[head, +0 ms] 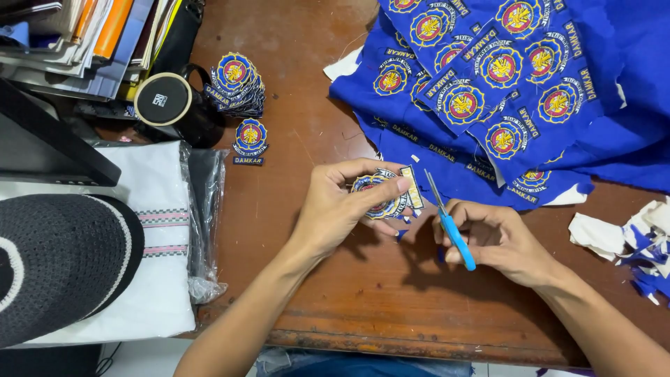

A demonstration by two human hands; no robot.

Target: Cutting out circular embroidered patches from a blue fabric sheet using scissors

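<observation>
My left hand (337, 204) pinches a round embroidered patch (385, 193), blue with a red and yellow emblem, above the brown wooden table (314, 293). My right hand (497, 239) grips small scissors with blue handles (450, 223); their blades point up toward the patch's right edge, close to it. Just beyond both hands lies a blue fabric sheet (502, 91) covered with several uncut patches of the same design.
A stack of cut patches (237, 82) and one loose patch (250, 139) lie at the back left beside a black mug (171, 105). White and blue fabric scraps (635, 244) pile at the right. A black cap (59, 258), folded white cloth (153, 230) and stacked books (91, 35) fill the left.
</observation>
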